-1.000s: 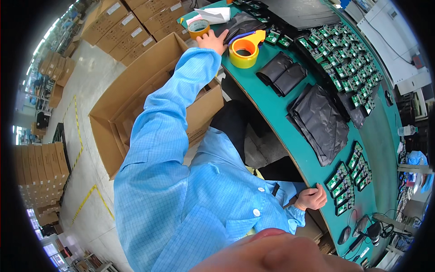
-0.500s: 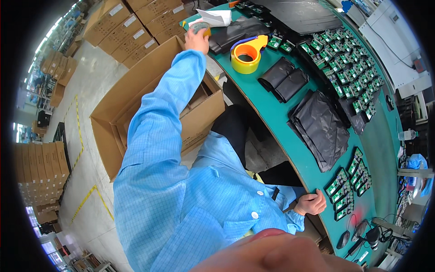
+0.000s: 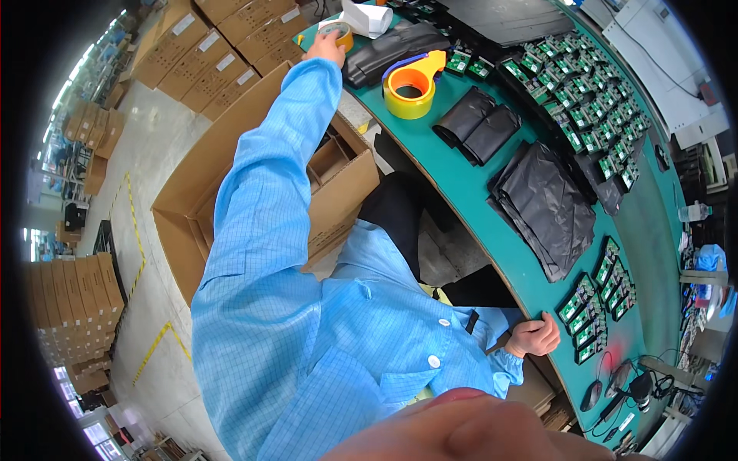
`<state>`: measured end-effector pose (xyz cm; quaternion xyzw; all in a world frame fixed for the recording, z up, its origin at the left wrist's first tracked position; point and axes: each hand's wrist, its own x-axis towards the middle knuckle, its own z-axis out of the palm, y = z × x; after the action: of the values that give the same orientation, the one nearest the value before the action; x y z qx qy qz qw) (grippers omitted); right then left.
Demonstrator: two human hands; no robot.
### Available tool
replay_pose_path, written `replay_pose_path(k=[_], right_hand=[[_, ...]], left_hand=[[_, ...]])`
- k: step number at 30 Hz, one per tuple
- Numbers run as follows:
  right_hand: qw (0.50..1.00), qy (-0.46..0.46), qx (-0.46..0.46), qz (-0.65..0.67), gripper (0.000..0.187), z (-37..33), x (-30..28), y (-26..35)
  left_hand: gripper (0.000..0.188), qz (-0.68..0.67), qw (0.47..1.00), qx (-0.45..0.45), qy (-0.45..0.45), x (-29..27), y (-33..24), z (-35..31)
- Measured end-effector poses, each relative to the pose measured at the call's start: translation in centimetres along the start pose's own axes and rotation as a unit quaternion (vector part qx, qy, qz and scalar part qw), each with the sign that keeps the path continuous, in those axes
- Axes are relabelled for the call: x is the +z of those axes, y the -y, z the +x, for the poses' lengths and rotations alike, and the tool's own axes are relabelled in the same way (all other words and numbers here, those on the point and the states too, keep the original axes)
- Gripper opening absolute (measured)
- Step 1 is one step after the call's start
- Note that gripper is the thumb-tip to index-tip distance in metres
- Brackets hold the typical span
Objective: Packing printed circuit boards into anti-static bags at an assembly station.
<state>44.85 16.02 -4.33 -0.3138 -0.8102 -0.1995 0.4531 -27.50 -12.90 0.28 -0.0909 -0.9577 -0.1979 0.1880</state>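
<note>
At the far left end of the green table point(image 3: 477, 223), my left hand point(image 3: 326, 51) has its fingers closed on the rim of a yellowish tape roll point(image 3: 346, 40). White crumpled paper point(image 3: 369, 18) lies just beyond it. A yellow and orange tape dispenser point(image 3: 410, 96) stands to the right of this hand. My right hand point(image 3: 536, 336) rests at the table's near edge, its fingers curled with nothing seen in them. Small green circuit boards point(image 3: 582, 319) in short rows are the nearest things to it.
Under my left arm stands an open cardboard box point(image 3: 346, 180) with dividers inside. Folded black plastic bags point(image 3: 542, 211) lie on the table. Many more circuit boards point(image 3: 588, 100) fill its far side. Stacked cartons point(image 3: 223, 61) stand at upper left; a mouse point(image 3: 591, 396) and cables lie at lower right.
My left hand and the tape roll have moved slightly farther away, toward the table's far left corner. The right hand stays at the edge, its fingers a little more curled. The whole view has shifted slightly.
</note>
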Motion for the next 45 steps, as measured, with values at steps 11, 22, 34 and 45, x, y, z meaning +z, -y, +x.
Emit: replay_pose_path(k=[11,22,34,45], right_hand=[[1.0,0.005,0.013,-0.014,0.021,-1.6,-0.1,-0.9],[0.999,-0.008,0.048,0.017,0.014,0.2,-0.6,-0.7],[0.998,-0.036,0.038,0.026,0.011,0.0,-0.1,-0.4],[0.998,-0.038,0.04,0.031,0.01,-0.1,-0.1,-0.7]], left_hand=[[0.044,-0.268,0.902,0.276,-0.197,-11.2,-11.9,-10.6],[0.012,-0.752,0.228,0.323,0.528,-32.6,-29.4,-30.3],[0.015,-0.739,0.246,0.332,0.531,-38.1,-30.8,-31.9],[0.016,-0.708,0.297,0.383,0.513,-40.2,-30.7,-33.3]])
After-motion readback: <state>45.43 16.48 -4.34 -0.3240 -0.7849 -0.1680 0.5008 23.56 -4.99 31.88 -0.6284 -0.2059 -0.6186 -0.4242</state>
